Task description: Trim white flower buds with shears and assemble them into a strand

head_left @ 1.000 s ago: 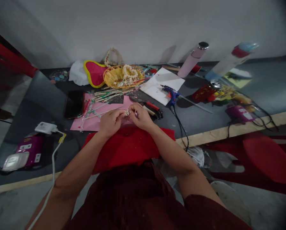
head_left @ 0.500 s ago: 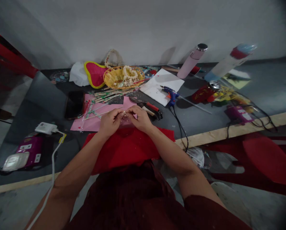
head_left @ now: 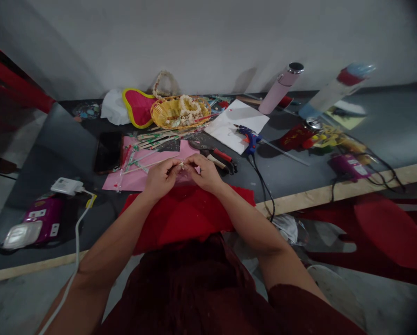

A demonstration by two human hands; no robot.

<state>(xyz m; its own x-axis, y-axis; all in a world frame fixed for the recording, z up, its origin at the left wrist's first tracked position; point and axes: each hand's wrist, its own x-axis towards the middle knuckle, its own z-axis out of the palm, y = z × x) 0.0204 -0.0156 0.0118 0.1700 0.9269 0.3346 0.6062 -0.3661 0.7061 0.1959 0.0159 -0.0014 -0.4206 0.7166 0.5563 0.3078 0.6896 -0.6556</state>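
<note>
My left hand [head_left: 162, 178] and my right hand [head_left: 205, 173] meet in front of me, fingertips pinched round a small whitish piece [head_left: 181, 164]. It is too small to name, and the fingers cover most of it. Below the hands lies a red cloth [head_left: 191, 216] over the table's front edge. Under and beside them is pink paper [head_left: 138, 181]. Close by my right hand rest red-handled pliers [head_left: 218, 152]. Thin sticks with green marks [head_left: 163, 135] lie just beyond, and a yellow basket [head_left: 159, 122] holds strings of cream-coloured bits.
A blue glue gun [head_left: 251, 139] lies by a white sheet [head_left: 238, 116]. Behind stands a pink flask [head_left: 278, 90]; to the right are a red can [head_left: 295, 136] and a bottle [head_left: 329, 95]. At left are a phone [head_left: 108, 152] and a purple power strip [head_left: 46, 216] with a white cable.
</note>
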